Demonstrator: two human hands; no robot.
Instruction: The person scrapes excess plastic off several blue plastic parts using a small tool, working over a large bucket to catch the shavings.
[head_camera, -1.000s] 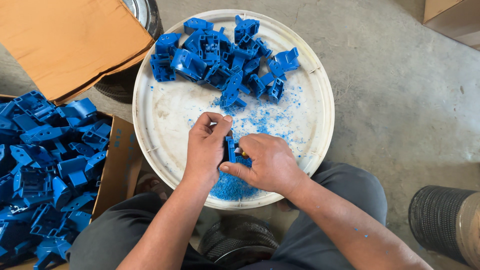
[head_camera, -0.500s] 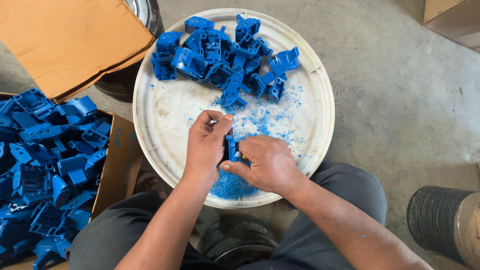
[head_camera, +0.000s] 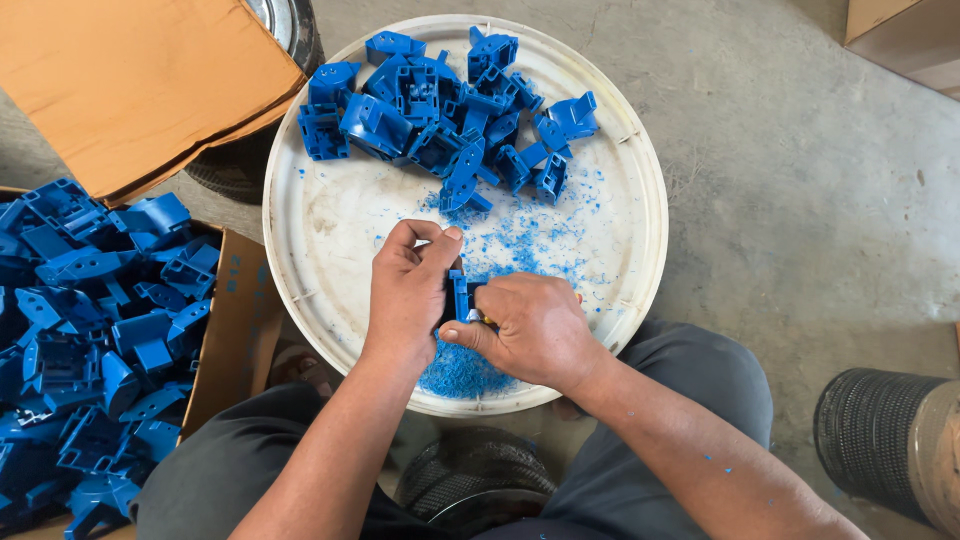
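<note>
Left hand (head_camera: 408, 290) and right hand (head_camera: 530, 325) close together – both clamped on small blue plastic part (head_camera: 460, 295), standing up between them over round white tray (head_camera: 300, 230). Blue crumbs (head_camera: 460, 370) piled just below. More blue parts (head_camera: 440, 110) at tray's far side.

The floor (head_camera: 800, 220) was bare grey concrete, scuffed and speckled, under flat even light. A brown cardboard flap (head_camera: 130, 90) covered the top left corner, a second cardboard box (head_camera: 910, 40) sat at the top right, and a ribbed black cylinder (head_camera: 880, 450) stood at the lower right.
</note>
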